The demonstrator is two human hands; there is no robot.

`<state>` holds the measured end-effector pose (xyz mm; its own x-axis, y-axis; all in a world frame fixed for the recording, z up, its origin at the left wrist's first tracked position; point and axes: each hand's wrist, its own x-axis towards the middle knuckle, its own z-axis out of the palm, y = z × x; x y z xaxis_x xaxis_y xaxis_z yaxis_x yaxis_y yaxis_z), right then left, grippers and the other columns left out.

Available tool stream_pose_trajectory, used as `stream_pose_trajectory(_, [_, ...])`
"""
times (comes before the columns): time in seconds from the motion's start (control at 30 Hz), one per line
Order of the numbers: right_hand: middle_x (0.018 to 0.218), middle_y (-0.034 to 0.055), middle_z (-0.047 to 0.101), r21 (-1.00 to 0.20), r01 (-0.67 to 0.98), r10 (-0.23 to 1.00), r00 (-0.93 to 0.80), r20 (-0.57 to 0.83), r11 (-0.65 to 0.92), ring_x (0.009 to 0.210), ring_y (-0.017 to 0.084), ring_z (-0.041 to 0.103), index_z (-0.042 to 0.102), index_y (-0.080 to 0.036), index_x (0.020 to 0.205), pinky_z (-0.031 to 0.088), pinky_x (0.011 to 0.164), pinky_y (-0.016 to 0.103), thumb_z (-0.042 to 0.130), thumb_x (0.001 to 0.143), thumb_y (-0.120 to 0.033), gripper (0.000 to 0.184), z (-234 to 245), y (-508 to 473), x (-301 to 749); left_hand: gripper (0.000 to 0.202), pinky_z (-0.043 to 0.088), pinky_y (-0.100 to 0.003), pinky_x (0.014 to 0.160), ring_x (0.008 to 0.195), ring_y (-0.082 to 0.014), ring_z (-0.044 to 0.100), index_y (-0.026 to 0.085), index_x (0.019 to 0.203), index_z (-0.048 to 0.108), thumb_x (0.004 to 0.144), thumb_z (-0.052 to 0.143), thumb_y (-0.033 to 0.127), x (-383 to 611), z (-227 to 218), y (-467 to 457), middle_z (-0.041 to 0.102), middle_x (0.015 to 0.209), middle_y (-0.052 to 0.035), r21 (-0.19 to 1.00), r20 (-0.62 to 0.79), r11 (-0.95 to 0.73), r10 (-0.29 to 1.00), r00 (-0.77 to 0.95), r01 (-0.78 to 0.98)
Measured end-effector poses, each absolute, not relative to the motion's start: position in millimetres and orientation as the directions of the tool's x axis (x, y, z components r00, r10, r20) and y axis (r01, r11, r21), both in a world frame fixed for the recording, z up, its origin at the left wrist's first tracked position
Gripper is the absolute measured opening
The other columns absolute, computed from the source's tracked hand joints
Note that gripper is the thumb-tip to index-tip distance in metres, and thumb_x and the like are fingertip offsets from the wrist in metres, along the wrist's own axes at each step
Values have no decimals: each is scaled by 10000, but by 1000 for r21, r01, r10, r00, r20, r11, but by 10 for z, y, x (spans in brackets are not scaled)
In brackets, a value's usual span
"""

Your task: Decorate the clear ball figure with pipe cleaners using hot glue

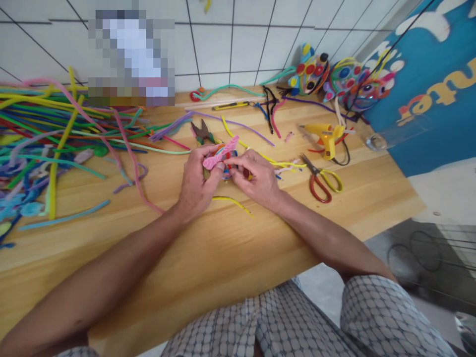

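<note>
Both hands work a pink pipe-cleaner piece at the middle of the counter.

The left hand [197,179] pinches the pink pipe-cleaner piece [221,153] between thumb and fingers, just above the counter [208,258]. The right hand [257,177] grips the same piece from the other side, fingertips closed on it, with red and blue bits bunched under it. A short yellow strand [233,202] lies below the hands, toward the near edge. Pliers [203,133] lie just behind them, and scissors [322,178] and a yellow glue gun [327,136] toward the right edge. A heap of pipe cleaners [55,139] covers the left end.
</note>
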<state>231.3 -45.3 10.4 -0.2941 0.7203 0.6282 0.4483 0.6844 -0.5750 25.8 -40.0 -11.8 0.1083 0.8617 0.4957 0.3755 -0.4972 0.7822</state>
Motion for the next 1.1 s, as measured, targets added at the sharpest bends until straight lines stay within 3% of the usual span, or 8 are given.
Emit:
stream_pose_trajectory(0.37, [954,24,712,-494,471,658,-297,692,731,819,166,653,780,-246,1243,564,766,318,632,1075,-118,258,75,-452,2298,484,552,-561,1240,1394,-312,695,284,1467,598,1015,760,343,244,-133,-407,717,1479,-112,787,499,-518,854,148,336])
stream_pose_trajectory(0.57, [957,26,707,-505,475,675,-317,666,721,825,173,645,771,-250,1246,554,770,326,620,1084,-131,251,86,-453,2307,451,552,-568,1227,1372,-315,703,290,1455,610,1026,745,327,243,-128,-404,722,1459,-107,781,519,-536,842,143,321])
stream_pose_trajectory(0.97, [976,31,701,-545,498,728,-326,603,674,848,192,653,758,-265,1305,557,793,341,603,1062,-152,310,115,-466,2323,682,499,-642,1303,1513,-368,623,316,1533,532,931,849,370,230,-146,-414,659,1573,-146,704,539,-577,814,217,414])
stream_pose_trajectory(1.1, [960,22,706,-552,524,749,-314,583,649,825,185,642,752,-259,1213,551,789,339,619,1019,-146,261,125,-467,2316,687,499,-634,1297,1511,-364,626,325,1539,524,934,849,325,234,-147,-406,662,1567,-144,667,570,-608,788,231,431])
